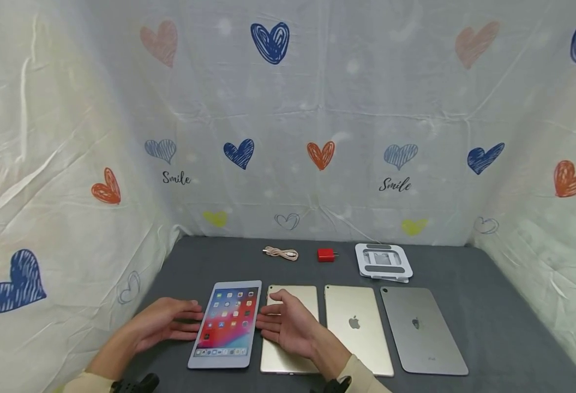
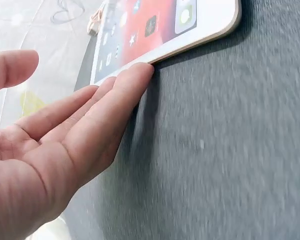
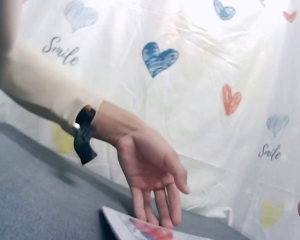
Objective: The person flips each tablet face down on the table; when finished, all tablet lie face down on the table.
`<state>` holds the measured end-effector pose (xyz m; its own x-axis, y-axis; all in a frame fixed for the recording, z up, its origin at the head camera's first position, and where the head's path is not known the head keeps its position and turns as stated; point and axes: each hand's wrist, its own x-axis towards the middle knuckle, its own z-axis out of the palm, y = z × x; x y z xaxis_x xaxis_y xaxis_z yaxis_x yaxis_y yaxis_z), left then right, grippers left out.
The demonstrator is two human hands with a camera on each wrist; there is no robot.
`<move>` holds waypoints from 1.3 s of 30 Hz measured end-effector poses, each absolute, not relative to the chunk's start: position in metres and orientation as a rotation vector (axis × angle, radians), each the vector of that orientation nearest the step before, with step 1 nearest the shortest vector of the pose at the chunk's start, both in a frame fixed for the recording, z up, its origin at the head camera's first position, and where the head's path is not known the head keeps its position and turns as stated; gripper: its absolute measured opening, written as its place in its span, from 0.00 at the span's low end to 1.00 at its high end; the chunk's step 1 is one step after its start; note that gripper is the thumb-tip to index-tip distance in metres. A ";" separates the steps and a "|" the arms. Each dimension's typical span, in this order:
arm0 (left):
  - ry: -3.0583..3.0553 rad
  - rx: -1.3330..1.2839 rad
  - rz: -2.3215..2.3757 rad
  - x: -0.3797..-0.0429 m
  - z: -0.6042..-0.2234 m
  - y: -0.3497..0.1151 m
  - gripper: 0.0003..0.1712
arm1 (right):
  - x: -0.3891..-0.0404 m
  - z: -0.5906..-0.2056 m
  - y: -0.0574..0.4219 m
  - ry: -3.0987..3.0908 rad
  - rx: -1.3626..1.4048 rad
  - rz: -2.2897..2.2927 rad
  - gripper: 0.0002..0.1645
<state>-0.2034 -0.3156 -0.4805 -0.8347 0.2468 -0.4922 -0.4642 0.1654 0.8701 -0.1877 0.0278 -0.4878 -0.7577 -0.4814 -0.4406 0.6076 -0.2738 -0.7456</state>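
Note:
A white-framed tablet (image 1: 226,325) lies screen up, its display lit with app icons on a red and blue background. At its left edge is my left hand (image 1: 162,322), fingers extended and fingertips right at the rim. In the left wrist view, fingers (image 2: 135,75) meet the tablet's side (image 2: 215,30), with the thumb held apart. My right hand (image 1: 295,327) flanks the opposite edge, palm turned inward, fingers straight and thumb raised. It hovers across a gold tablet (image 1: 288,360), partly covering it. The right wrist view shows the left hand (image 3: 152,165) beside the tablet (image 3: 125,225).
Another gold tablet (image 1: 359,327) and a grey tablet (image 1: 423,330) lie face down to the right. Behind them sit a coiled cable (image 1: 281,253), a red charger plug (image 1: 325,255) and a folded white stand (image 1: 383,261). A heart-patterned curtain (image 1: 317,98) surrounds the grey table (image 1: 504,316).

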 end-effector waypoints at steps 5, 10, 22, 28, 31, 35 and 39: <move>1.940 -0.150 1.689 -0.201 -0.477 -0.296 0.34 | -0.186 -0.484 0.029 1.216 0.103 -2.092 0.52; 1.937 -0.098 1.677 -0.199 -0.478 -0.275 0.32 | -0.183 -0.471 0.038 1.202 0.008 -2.131 0.51; 1.770 0.097 1.698 -0.195 -0.461 -0.246 0.35 | -0.179 -0.432 0.059 1.301 -0.083 -2.082 0.49; 1.712 0.210 1.799 -0.200 -0.420 -0.231 0.37 | -0.176 -0.423 0.051 1.309 -0.115 -2.091 0.49; 1.704 0.249 1.814 -0.201 -0.403 -0.225 0.35 | -0.174 -0.419 0.045 1.309 -0.133 -2.097 0.49; 1.720 0.269 1.812 -0.202 -0.390 -0.223 0.34 | -0.173 -0.418 0.035 1.297 -0.146 -2.105 0.49; 1.748 0.254 1.802 -0.202 -0.386 -0.229 0.35 | -0.172 -0.417 0.024 1.291 -0.129 -2.105 0.48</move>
